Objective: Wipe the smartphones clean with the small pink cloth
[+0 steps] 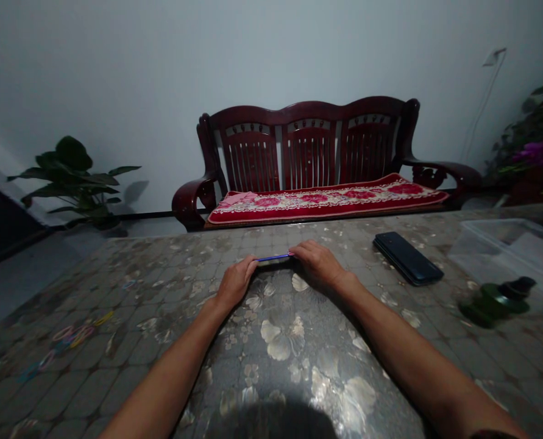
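Note:
Both my hands rest on the flowered table cover (280, 341) near the table's middle. Between them runs a thin blue band (273, 258), pulled straight just above the cover. My left hand (235, 281) is closed, pinching the band's left end. My right hand (315, 262) is closed too, pinching the right end. Which kind of band it is I cannot make out for sure; it looks like a stretched rubber band.
Several coloured rubber bands (77, 335) lie on the table at the left. A dark phone (407, 257) lies right of my hands. A clear plastic box (509, 250) and a green object (493, 302) sit at the right. A red wooden bench (317, 164) stands behind the table.

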